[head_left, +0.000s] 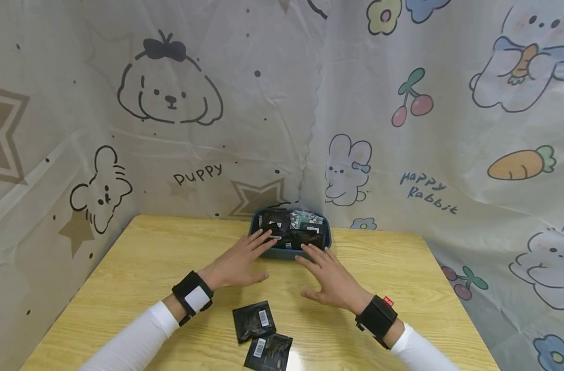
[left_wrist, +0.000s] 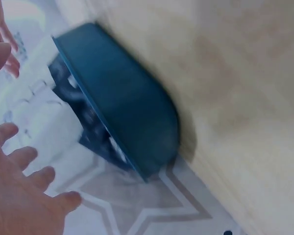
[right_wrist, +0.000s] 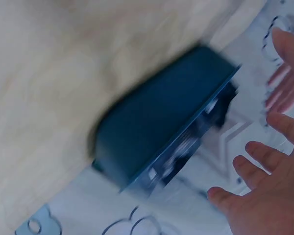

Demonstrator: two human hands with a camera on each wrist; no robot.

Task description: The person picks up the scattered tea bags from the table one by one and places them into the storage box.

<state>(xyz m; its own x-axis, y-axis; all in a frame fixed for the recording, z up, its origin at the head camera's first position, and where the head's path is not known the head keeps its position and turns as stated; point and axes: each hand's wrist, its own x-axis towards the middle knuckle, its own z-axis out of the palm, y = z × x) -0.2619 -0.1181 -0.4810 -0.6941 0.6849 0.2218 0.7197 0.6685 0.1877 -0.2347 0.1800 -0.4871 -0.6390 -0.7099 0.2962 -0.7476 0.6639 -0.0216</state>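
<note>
A dark blue bin (head_left: pixel 286 254) filled with black packets (head_left: pixel 276 220) stands at the back of the table. My left hand (head_left: pixel 239 262) reaches toward its left front with fingers spread and holds nothing. Across from it, my right hand (head_left: pixel 334 278) is spread near the bin's right front corner, also holding nothing. Both wrist views show a gap between the fingers and the bin's wall (left_wrist: pixel 122 98). Two flat black packets with white labels, one packet (head_left: pixel 254 321) partly against the other packet (head_left: pixel 269 353), lie on the table nearer to me.
The light wood table (head_left: pixel 170 242) ends at a patterned curtain (head_left: pixel 263 103) right behind the bin. A silvery-green packet (head_left: pixel 305 219) shows among the black ones in the bin. Black bands (head_left: pixel 377 320) circle both wrists.
</note>
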